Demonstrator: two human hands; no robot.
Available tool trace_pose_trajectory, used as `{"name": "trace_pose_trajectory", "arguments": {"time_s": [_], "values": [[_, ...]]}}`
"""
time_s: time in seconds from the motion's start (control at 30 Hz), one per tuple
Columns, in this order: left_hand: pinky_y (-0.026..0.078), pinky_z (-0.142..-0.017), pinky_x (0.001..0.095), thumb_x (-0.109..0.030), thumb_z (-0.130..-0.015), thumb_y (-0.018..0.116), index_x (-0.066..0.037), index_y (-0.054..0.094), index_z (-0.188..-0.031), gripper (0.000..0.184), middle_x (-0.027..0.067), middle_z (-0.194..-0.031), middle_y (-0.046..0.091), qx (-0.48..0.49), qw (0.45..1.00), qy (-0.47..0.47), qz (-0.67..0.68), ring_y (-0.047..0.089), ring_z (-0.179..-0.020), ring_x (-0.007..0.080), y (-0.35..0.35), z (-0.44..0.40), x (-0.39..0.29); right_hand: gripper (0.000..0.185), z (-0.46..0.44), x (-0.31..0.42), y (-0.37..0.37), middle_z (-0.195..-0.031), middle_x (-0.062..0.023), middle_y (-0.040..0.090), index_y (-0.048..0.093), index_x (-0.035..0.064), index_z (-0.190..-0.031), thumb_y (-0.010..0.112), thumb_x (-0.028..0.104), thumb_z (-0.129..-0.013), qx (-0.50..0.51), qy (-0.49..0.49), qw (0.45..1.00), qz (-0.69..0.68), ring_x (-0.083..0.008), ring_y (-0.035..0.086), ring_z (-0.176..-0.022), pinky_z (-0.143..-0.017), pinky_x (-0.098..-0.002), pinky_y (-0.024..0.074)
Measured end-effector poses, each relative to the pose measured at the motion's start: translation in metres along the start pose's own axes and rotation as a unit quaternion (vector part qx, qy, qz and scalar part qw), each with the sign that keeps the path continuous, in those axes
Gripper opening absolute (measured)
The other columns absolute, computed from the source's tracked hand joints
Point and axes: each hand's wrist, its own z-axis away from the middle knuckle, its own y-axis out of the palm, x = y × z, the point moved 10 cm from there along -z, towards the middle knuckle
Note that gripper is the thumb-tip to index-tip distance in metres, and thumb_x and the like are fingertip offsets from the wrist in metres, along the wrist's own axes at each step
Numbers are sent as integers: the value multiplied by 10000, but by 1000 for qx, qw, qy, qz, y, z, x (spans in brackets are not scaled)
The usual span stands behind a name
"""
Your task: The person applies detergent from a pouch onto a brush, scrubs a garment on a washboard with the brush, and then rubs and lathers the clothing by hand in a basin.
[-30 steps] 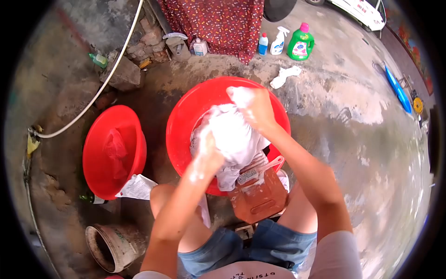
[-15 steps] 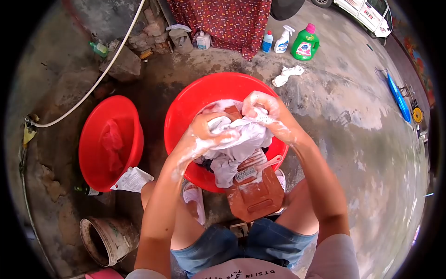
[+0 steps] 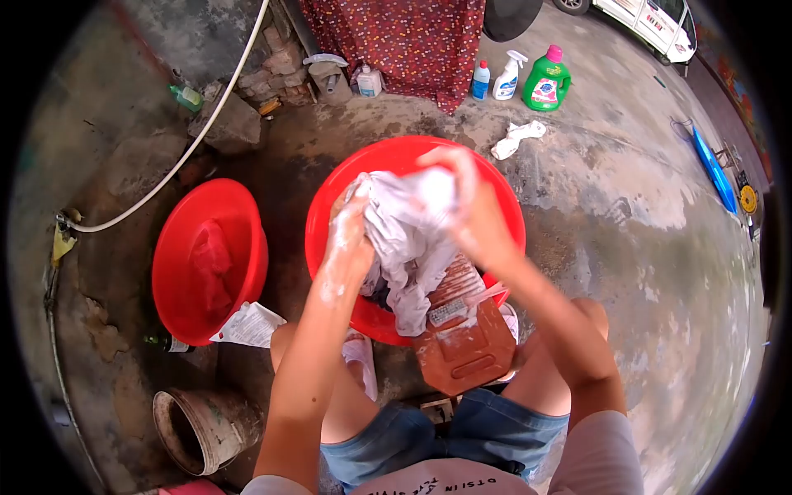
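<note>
A wet, pale garment (image 3: 404,235) hangs bunched over the large red basin (image 3: 330,186), its lower end draped beside a brown washboard (image 3: 462,355). My left hand (image 3: 351,227), streaked with suds, is closed on the garment's left side. On the other side my right hand (image 3: 474,202), blurred by motion, curls around the cloth's upper right part. The ridged end of the washboard leans into the basin. A scrub brush (image 3: 450,311) with a pale pink handle lies on the board, below my right wrist. Dark cloth is partly visible in the basin beneath the garment.
A smaller red basin (image 3: 173,256) with a red cloth (image 3: 212,260) stands at left, near a dirty bucket (image 3: 223,429). Beyond the big basin are a green detergent bottle (image 3: 546,82), a spray bottle (image 3: 507,78), a blue bottle (image 3: 480,81) and a white cloth (image 3: 518,139).
The garment has been lifted and spread, and now hangs longer. My left hand has turned more upright. My right hand has moved quickly and is blurred. The view has shifted slightly.
</note>
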Motion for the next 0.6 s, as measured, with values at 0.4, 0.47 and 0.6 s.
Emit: {"name": "trace_pose_trajectory", "arguments": {"time_s": [0.4,0.47,0.6], "values": [[449,-744,293,-291,-915,382,-126,541,-997,244,40,-907,541,395,887,-20,239,528,-858,140,62,-1,43,129,45,47,55,-625,-44,579,606,160,-604,653,276,-636,-15,-310,924,222,-200,578,-488,-459,-333,478],[441,-766,289,-252,-908,397,-86,541,-1012,244,47,-944,548,100,989,13,109,525,-891,143,68,23,36,141,2,-2,24,-590,-49,570,590,134,-605,638,233,-693,-56,-240,933,260,-204,577,-485,-412,-321,449],[445,-681,258,-256,-911,405,-97,550,-948,219,28,-867,559,110,980,9,168,542,-827,116,31,7,47,212,2,1,27,-582,-54,573,588,131,-581,599,256,-752,-125,-128,932,317,-211,580,-493,-416,-325,456]]}}
